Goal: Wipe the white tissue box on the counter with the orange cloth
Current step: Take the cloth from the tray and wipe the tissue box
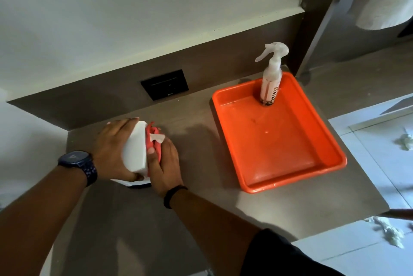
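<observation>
The white tissue box (135, 150) stands tilted on the grey-brown counter (201, 186), at its left part. My left hand (111, 148) grips the box from the left side, fingers over its far end. My right hand (164, 166) presses the bunched orange cloth (153, 134) against the box's right face. A white tissue (157, 137) sticks out of the box beside the cloth. The box's lower edge is partly hidden by both hands.
An orange tray (330, 141) lies on the counter's right part, with a spray bottle (271, 76) standing in its far corner. A black wall socket (165, 84) sits behind. Crumpled tissues (390, 233) lie on the white floor at right. A white towel (384, 7) hangs top right.
</observation>
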### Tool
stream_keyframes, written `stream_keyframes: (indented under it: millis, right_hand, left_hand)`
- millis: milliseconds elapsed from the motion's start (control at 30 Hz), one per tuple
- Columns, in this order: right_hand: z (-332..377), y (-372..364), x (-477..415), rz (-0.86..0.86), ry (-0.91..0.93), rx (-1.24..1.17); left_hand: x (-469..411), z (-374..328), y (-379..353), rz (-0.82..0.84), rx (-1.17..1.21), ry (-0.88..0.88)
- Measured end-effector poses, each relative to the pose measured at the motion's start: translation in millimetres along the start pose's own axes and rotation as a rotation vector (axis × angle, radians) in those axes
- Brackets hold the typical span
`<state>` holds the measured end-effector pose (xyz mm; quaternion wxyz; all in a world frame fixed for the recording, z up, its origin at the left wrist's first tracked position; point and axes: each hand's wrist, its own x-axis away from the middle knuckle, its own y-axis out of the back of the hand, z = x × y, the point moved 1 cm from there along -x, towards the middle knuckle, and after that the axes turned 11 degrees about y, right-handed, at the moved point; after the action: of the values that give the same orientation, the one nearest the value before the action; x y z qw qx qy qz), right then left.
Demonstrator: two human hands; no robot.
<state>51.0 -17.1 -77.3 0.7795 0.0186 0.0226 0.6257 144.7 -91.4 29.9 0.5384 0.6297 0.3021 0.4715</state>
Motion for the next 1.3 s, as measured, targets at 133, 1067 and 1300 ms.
stream_keyframes:
  millis: [133,1067,1300]
  right_hand:
    - [8.1,-2.5,-4.4,-0.058,-0.126,-0.039]
    - [76.4,5.3,-27.2,0.482,0.571,1.028]
    - [80.1,0.3,-31.2,0.49,0.562,1.079]
  left_hand:
    - [-1.6,1.7,-2.2,-0.006,0.01,-0.009]
    - [32.6,49.4,-37.2,-0.077,0.675,0.176]
    - [32.0,46.7,-33.6,-0.112,0.73,0.176]
